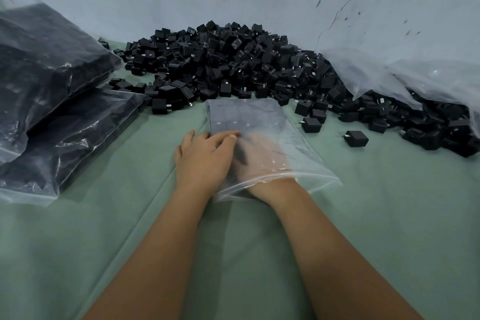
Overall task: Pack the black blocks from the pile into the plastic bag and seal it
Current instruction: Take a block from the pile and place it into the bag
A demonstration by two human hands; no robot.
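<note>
Head: R hand (262, 156) inside plastic bag (298, 148).

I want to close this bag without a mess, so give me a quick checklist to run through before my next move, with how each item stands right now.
1. Blocks in the plastic bag: ok, a dark layer fills its far half.
2. Bag mouth free to seal: not ok, the right hand is inside it up to the wrist.
3. Bag held steady: ok, the left hand rests on its left edge.
4. Bag lying flat on the green cloth: ok.
5. Right hand holding a block: cannot tell, blurred behind the plastic.
6. More blocks at hand: ok, the pile lies just beyond the bag.
</note>
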